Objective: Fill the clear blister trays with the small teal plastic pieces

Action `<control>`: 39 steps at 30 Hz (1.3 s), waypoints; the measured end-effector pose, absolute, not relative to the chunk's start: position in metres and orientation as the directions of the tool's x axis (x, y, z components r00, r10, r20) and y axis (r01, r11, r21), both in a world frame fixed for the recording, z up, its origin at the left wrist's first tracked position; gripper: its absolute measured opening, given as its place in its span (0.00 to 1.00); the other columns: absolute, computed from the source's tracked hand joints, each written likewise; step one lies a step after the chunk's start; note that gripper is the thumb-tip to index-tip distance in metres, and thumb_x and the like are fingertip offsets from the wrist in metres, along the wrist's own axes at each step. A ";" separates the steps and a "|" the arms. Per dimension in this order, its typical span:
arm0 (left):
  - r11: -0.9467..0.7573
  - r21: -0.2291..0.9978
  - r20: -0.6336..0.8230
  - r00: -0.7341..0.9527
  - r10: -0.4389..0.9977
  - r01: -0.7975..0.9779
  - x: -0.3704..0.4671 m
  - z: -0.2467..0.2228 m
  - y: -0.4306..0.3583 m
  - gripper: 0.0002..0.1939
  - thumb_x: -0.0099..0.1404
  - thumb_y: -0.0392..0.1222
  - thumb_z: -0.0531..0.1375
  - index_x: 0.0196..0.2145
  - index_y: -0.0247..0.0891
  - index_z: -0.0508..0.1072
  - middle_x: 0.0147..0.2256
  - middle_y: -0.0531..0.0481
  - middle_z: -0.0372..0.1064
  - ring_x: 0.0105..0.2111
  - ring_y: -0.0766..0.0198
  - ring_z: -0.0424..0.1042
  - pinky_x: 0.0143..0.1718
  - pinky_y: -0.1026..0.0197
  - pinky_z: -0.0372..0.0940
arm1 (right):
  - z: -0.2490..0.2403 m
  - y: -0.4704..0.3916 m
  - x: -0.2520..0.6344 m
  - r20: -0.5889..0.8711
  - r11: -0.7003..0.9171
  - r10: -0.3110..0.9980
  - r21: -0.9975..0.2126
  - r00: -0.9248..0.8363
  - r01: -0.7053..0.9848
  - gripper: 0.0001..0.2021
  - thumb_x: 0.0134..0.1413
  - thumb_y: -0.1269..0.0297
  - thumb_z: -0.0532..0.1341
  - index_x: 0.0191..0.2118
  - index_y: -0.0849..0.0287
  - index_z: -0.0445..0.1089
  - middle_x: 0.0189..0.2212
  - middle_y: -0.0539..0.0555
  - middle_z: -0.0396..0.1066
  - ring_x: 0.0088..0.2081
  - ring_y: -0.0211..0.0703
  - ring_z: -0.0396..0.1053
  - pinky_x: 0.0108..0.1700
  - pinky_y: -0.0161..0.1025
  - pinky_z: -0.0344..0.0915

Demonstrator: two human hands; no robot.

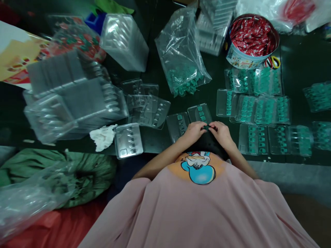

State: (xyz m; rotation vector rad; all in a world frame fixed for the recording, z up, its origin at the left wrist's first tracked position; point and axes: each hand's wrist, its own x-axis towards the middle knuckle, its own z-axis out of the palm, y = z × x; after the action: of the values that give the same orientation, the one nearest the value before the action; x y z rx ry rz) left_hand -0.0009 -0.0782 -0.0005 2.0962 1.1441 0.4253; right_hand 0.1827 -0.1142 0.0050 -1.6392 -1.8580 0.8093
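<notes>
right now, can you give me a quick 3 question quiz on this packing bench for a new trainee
1. True or false: both hands meet on one small green piece just in front of the person's body.
2. Where do the trays already filled with green pieces lie? A. stacked at the person's left B. spread flat at the person's right C. inside the round tin
3. What fills the round tin at the far right?

Key
1. True: the left hand and right hand pinch the green piece between them.
2. B: the filled trays lie at the right; the stack of clear trays at the left looks unfilled.
3. Red sachets fill the round tin.
</notes>
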 end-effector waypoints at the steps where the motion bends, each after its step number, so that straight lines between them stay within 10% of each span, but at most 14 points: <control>1: -0.371 0.716 -0.042 0.567 0.823 0.592 -0.001 0.000 -0.078 0.10 0.61 0.30 0.63 0.42 0.36 0.76 0.38 0.45 0.76 0.40 0.59 0.74 0.43 0.60 0.65 | 0.004 -0.115 0.182 0.011 0.099 0.991 -0.733 -0.134 0.673 0.05 0.58 0.67 0.60 0.39 0.57 0.73 0.34 0.55 0.73 0.38 0.48 0.69 0.43 0.42 0.64; 17: -0.409 0.708 -0.035 0.607 0.794 0.576 0.003 0.000 -0.075 0.09 0.63 0.34 0.62 0.42 0.37 0.77 0.36 0.46 0.74 0.38 0.60 0.71 0.41 0.61 0.64 | -0.006 -0.119 0.179 -0.019 0.034 0.997 -0.773 -0.076 0.634 0.02 0.53 0.69 0.60 0.32 0.55 0.70 0.29 0.52 0.72 0.33 0.44 0.68 0.38 0.39 0.62; 27: -0.577 0.429 -0.150 0.685 0.713 0.695 0.018 0.002 -0.082 0.13 0.71 0.37 0.53 0.39 0.33 0.77 0.35 0.42 0.71 0.35 0.60 0.71 0.40 0.58 0.64 | -0.004 -0.112 0.188 -0.046 -0.040 0.999 -0.828 0.004 0.559 0.06 0.57 0.62 0.57 0.34 0.56 0.70 0.30 0.50 0.73 0.32 0.40 0.68 0.38 0.38 0.63; 39: -0.607 0.519 0.061 0.683 0.728 0.602 0.006 0.000 -0.081 0.20 0.67 0.36 0.59 0.56 0.34 0.70 0.39 0.41 0.71 0.41 0.55 0.72 0.43 0.54 0.67 | 0.027 0.006 0.138 0.114 0.241 0.968 -0.671 -0.223 0.701 0.08 0.57 0.71 0.59 0.40 0.57 0.74 0.36 0.55 0.73 0.38 0.46 0.70 0.44 0.43 0.65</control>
State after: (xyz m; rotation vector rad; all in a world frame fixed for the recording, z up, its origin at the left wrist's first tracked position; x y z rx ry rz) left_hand 0.0064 -0.0811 0.0002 2.4312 1.0287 0.3681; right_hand 0.1379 0.0061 0.0274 -1.5198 -1.9997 0.6744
